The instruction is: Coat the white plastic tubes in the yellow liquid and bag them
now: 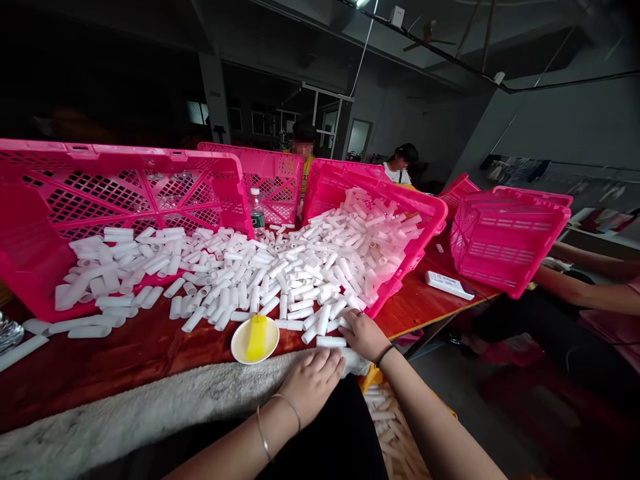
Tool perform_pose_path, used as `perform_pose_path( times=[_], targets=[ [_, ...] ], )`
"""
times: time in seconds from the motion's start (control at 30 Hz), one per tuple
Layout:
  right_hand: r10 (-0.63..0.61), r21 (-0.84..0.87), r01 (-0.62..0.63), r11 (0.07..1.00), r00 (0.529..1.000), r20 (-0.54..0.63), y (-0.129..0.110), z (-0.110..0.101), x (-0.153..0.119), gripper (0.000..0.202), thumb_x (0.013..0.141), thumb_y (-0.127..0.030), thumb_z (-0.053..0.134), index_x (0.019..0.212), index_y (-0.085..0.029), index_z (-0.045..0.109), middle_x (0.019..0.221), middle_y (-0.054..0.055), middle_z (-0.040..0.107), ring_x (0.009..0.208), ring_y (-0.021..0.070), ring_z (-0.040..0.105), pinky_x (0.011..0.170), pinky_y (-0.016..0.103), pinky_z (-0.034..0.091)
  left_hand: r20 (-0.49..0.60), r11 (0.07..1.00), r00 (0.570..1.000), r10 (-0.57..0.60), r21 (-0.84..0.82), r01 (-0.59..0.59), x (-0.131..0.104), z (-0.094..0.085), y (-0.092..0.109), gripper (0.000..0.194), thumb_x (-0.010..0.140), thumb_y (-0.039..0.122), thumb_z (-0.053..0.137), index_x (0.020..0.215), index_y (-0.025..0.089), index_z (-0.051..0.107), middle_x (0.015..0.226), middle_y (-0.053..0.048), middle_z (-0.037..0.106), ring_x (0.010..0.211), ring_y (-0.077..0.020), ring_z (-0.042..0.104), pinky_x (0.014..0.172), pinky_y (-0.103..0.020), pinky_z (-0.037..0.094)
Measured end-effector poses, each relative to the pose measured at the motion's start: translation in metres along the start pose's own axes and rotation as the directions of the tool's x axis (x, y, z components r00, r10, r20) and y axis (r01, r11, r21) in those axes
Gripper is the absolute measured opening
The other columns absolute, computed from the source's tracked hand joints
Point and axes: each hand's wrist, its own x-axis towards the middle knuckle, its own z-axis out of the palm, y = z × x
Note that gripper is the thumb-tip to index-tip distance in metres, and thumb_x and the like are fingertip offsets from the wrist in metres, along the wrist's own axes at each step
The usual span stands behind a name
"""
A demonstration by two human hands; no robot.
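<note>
Short white plastic tubes [300, 293] lie in a large loose pile on the red table. My right hand [367, 335] is at the pile's near right edge, its fingers bent around a white tube [345, 323] that they partly hide. Just left of it, my left hand [311, 385] rests palm down by the towel-covered table edge, fingers stretched toward the right and its palm hidden. One tube [331, 342] lies right above the left fingertips. A small white dish [235, 341] holding a yellow block [257, 339] stands in front of the pile.
Tipped pink crates [150, 157] spill tubes from the left and the right [425, 220]. Behind the pile stands a bottle [257, 217]. A white device [449, 285] lies near another pink crate [505, 233]. More tubes [395, 427] fill a container below. People sit opposite and at right.
</note>
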Motion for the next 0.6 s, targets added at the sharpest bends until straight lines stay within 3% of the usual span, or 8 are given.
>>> perform_pose_path(
  times=[0.13, 0.33, 0.47, 0.6],
  targets=[
    [-0.038, 0.137, 0.038, 0.990, 0.999, -0.002, 0.012, -0.007, -0.010, 0.016, 0.087, -0.026, 0.045, 0.092, -0.017, 0.057, 0.086, 0.005, 0.063, 0.080, 0.0164, 0.059, 0.076, 0.026, 0.045, 0.028, 0.997, 0.998, -0.064, -0.042, 0.065, 0.022, 0.006, -0.004, 0.040, 0.092, 0.015, 0.038, 0.131, 0.017, 0.045, 0.131, -0.011, 0.054, 0.114, -0.0275, 0.050, 0.089, -0.042, 0.044],
    [-0.017, 0.271, 0.033, 0.962, 0.998, -0.063, 0.033, -0.013, -0.036, 0.020, 0.081, -0.016, 0.040, 0.095, -0.017, 0.054, 0.089, 0.005, 0.062, 0.083, 0.0167, 0.059, 0.077, 0.028, 0.047, 0.019, 0.980, 0.990, -0.137, -0.141, 0.138, 0.037, -0.001, -0.007, 0.028, 0.091, 0.015, 0.043, 0.113, 0.019, 0.060, 0.106, -0.008, 0.066, 0.099, -0.0233, 0.057, 0.084, -0.038, 0.046],
    [0.002, 0.291, 0.018, 0.956, 0.998, -0.067, 0.032, -0.011, -0.049, 0.016, 0.081, -0.021, 0.045, 0.089, -0.017, 0.057, 0.086, 0.005, 0.062, 0.081, 0.0182, 0.059, 0.075, 0.029, 0.048, -0.005, 0.964, 0.983, -0.182, -0.198, 0.177, 0.049, -0.002, -0.011, 0.021, 0.089, 0.019, 0.048, 0.100, 0.020, 0.067, 0.091, -0.004, 0.066, 0.089, -0.0196, 0.058, 0.081, -0.033, 0.048],
    [0.089, 0.179, -0.080, 0.980, 0.995, -0.044, 0.024, -0.003, -0.059, 0.016, 0.075, -0.027, 0.059, 0.087, -0.017, 0.063, 0.093, 0.007, 0.062, 0.085, 0.0201, 0.060, 0.078, 0.030, 0.047, -0.038, 0.952, 0.973, -0.226, -0.222, 0.212, 0.050, -0.004, -0.012, 0.021, 0.090, 0.020, 0.047, 0.099, 0.019, 0.066, 0.092, -0.005, 0.063, 0.086, -0.0189, 0.058, 0.079, -0.033, 0.049]
  ],
)
